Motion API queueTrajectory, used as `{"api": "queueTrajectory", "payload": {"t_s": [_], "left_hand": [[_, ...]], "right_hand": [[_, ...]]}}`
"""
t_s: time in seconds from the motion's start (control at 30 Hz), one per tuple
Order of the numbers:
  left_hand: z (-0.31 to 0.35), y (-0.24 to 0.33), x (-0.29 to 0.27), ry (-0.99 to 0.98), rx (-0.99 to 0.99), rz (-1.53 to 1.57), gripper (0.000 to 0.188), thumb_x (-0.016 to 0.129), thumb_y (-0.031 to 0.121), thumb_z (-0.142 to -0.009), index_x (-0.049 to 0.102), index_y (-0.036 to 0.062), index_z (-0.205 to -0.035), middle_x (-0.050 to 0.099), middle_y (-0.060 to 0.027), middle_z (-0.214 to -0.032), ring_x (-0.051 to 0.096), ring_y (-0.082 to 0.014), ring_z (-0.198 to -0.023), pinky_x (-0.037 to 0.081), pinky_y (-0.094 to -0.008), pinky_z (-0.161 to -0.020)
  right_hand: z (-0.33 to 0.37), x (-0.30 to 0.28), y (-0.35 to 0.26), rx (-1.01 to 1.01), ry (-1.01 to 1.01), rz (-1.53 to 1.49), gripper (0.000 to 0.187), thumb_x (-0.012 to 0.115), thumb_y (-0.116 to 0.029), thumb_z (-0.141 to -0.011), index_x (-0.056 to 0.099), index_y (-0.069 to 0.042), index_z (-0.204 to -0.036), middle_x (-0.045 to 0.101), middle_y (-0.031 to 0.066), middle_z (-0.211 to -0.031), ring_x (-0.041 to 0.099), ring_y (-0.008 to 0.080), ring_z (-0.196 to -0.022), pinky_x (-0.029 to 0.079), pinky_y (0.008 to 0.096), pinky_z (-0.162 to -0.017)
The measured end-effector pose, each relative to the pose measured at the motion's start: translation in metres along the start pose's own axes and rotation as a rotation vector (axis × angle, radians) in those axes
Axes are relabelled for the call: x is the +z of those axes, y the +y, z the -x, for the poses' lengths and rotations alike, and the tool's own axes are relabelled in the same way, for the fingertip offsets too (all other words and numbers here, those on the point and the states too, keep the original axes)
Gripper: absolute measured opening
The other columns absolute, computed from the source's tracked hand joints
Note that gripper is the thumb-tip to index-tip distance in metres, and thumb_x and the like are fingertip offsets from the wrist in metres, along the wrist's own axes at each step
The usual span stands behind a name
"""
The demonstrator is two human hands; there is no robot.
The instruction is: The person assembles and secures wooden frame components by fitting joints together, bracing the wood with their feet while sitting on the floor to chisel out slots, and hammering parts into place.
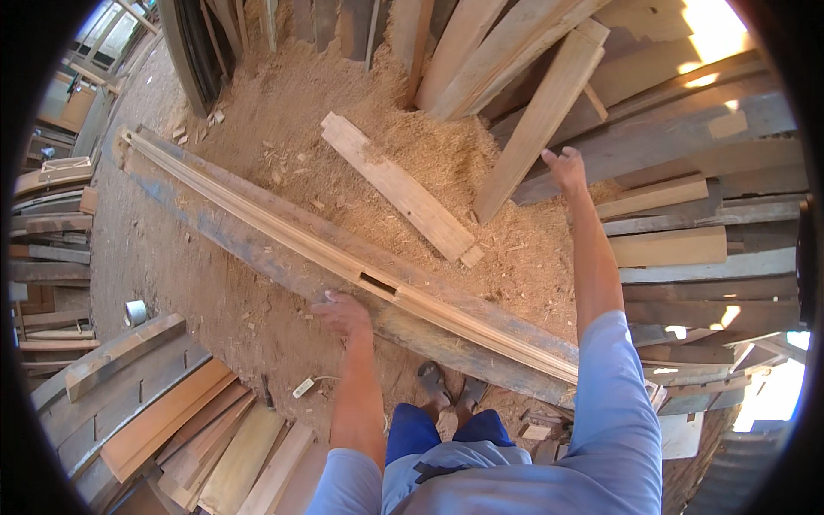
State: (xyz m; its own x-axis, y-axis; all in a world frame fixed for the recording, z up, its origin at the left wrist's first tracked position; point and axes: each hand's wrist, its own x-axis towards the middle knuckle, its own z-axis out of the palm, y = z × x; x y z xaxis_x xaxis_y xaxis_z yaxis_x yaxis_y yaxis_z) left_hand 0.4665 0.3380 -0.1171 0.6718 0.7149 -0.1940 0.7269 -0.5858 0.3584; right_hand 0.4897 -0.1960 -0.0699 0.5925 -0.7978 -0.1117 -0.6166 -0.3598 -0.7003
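Observation:
A long wooden rail (283,230) with grooved edges lies diagonally along a worn plank bench (232,230). A dark rectangular slot (378,284) is cut in the rail near its middle. My left hand (345,314) rests at the near edge of the bench, just short of the slot, fingers apart and holding nothing. Farther out to the right, my right hand (566,169) reaches to the edge of a leaning board (539,124) with a stepped upper end. Its fingers are spread, not wrapped around the board; whether the fingertips touch it I cannot tell.
A shorter tenoned board (399,189) lies on wood shavings (343,219) beyond the bench. Stacked planks (678,249) line the right side. More boards (172,412) lie at lower left, near a white cup-like container (135,313) and a power socket strip (304,388).

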Motion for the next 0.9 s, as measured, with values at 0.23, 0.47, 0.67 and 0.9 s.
{"api": "queueTrajectory", "payload": {"t_s": [0.23,0.47,0.67,0.9], "left_hand": [[0.009,0.004,-0.008,0.023,0.044,0.151,0.053,0.048,0.034,-0.101,0.035,-0.0109,-0.126,0.058,-0.0364,-0.111,0.06,-0.054,-0.098,0.05,-0.0578,-0.081],[-0.001,-0.013,0.006,0.073,0.171,0.126,0.055,0.046,0.032,-0.102,0.035,-0.0146,-0.128,0.054,-0.041,-0.112,0.056,-0.0555,-0.104,0.044,-0.0585,-0.09],[-0.007,-0.038,0.023,0.173,0.185,0.075,0.061,0.043,0.035,-0.103,0.032,-0.0161,-0.134,0.052,-0.0438,-0.117,0.055,-0.0559,-0.107,0.045,-0.0579,-0.091],[-0.001,-0.005,0.005,-0.064,0.001,0.187,0.062,0.041,0.037,-0.104,0.03,-0.0139,-0.138,0.053,-0.0433,-0.122,0.057,-0.0543,-0.109,0.049,-0.055,-0.089]], "right_hand": [[-0.056,0.022,-0.041,0.003,-0.116,-0.362,0.05,0.081,-0.025,-0.084,0.064,0.01,-0.116,0.07,0.0213,-0.108,0.067,0.024,-0.098,0.052,0.0334,-0.084],[-0.098,0.025,-0.025,0.013,0.125,-0.239,0.038,0.076,-0.019,-0.085,0.067,0.011,-0.107,0.071,0.0164,-0.1,0.066,0.0209,-0.092,0.051,0.033,-0.081],[-0.051,0.016,-0.038,-0.068,-0.031,-0.161,0.043,0.075,-0.02,-0.084,0.065,0.011,-0.112,0.071,0.0153,-0.104,0.065,0.021,-0.096,0.05,0.0336,-0.085],[0.048,-0.034,-0.022,0.065,-0.04,-0.194,0.034,0.076,-0.016,-0.083,0.067,0.007,-0.105,0.069,0.0078,-0.091,0.064,0.0151,-0.084,0.05,0.0268,-0.071]]}}
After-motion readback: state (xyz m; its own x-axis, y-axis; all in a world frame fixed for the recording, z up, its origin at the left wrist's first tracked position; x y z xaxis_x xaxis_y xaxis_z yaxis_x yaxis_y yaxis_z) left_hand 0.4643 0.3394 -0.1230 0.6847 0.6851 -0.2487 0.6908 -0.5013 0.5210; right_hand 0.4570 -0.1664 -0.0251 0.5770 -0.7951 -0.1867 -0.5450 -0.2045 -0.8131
